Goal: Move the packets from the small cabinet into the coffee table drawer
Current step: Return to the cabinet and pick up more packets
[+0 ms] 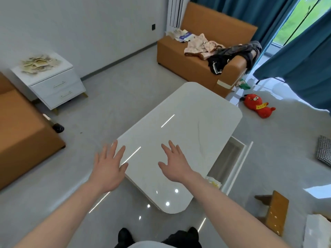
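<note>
Pale paper packets heaped atop small cabinet, far beyond our left hand fingertips. Both hands, right hand too, spread, empty. Packets likely light, slippery; pinch edges. Open drawer right of fingers.

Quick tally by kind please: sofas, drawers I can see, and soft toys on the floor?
Orange sofas: 2, one by the curtains and one at the left edge
Cabinet drawers, closed: 2, upper and lower
Coffee table drawer, open: 1
Red soft toy on the floor: 1
Total: 6
</note>
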A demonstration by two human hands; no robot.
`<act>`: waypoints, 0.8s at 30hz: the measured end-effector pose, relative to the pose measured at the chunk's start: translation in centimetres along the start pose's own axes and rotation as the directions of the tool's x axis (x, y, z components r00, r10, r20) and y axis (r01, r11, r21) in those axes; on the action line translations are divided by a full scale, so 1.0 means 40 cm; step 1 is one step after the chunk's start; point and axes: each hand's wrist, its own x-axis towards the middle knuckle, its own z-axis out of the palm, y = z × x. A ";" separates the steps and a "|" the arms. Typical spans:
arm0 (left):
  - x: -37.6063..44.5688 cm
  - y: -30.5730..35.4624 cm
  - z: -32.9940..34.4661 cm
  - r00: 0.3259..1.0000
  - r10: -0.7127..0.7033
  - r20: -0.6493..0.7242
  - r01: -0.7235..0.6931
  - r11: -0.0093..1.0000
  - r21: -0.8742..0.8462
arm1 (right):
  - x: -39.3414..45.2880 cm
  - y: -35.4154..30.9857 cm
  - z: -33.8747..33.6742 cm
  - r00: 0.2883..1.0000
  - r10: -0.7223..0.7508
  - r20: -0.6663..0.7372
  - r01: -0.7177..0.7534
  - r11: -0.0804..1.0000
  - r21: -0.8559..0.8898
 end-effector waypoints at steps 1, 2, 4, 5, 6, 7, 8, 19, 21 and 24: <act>0.008 -0.046 -0.020 1.000 -0.007 -0.005 0.007 1.000 0.003 | 0.017 -0.046 0.007 1.000 -0.013 -0.001 0.013 1.000 -0.001; 0.017 -0.086 -0.041 1.000 -0.014 -0.006 0.014 1.000 0.005 | 0.032 -0.089 0.011 1.000 -0.026 0.001 0.026 1.000 -0.004; 0.041 -0.153 -0.086 1.000 -0.014 -0.021 0.014 1.000 -0.004 | 0.061 -0.169 0.011 0.999 -0.053 -0.004 0.053 0.999 -0.003; 0.056 -0.181 -0.108 0.999 -0.011 -0.038 0.011 1.000 -0.014 | 0.078 -0.205 0.008 0.998 -0.070 -0.010 0.070 0.998 0.003; 0.073 -0.207 -0.130 0.999 -0.008 -0.050 0.007 1.000 -0.026 | 0.097 -0.237 0.002 0.996 -0.086 -0.017 0.086 0.996 0.007; 0.090 -0.225 -0.148 0.999 -0.008 -0.053 0.006 0.999 -0.038 | 0.114 -0.261 -0.006 0.995 -0.098 -0.025 0.098 0.995 0.008; 0.112 -0.249 -0.167 0.998 -0.009 -0.056 0.006 0.999 -0.047 | 0.139 -0.288 -0.014 0.993 -0.111 -0.034 0.111 0.994 0.005; 0.411 -0.536 -0.385 0.990 -0.111 -0.083 0.107 0.993 -0.050 | 0.554 -0.557 -0.084 0.975 -0.218 -0.033 0.217 0.976 -0.028; 0.462 -0.597 -0.423 0.984 -0.140 -0.110 0.133 0.989 -0.064 | 0.635 -0.620 -0.100 0.969 -0.248 -0.004 0.248 0.968 -0.047; 0.531 -0.690 -0.495 0.971 -0.192 -0.140 0.182 0.980 -0.083 | 0.750 -0.727 -0.133 0.960 -0.278 0.033 0.279 0.957 -0.082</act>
